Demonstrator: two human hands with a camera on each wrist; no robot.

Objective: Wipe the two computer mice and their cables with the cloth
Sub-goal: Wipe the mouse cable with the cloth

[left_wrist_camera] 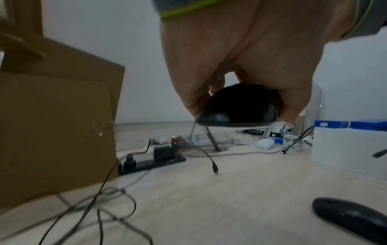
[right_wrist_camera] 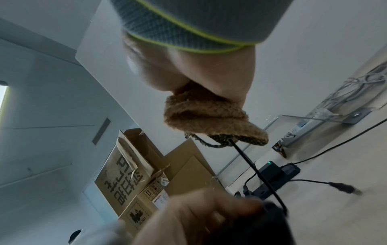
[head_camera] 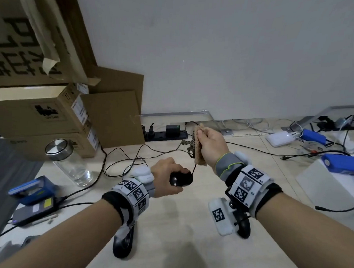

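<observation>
I have the black mouse (head_camera: 181,179) lifted off the counter (head_camera: 168,224), my left hand (head_camera: 166,178) curled round it at centre frame. Its cable (head_camera: 194,169) runs taut toward one o'clock into the tan cloth (head_camera: 199,155), which my right hand (head_camera: 210,147) squeezes round the cord. I judge this the cable-wiping step for this mouse; next calls for sliding the cloth along the cord while the left hand keeps tension. The second mouse (left_wrist_camera: 351,217) lies on the counter at five o'clock in the left wrist view, hidden from the head view. I cannot trace where the wiped cable ends among the loose wires (head_camera: 126,162).
</observation>
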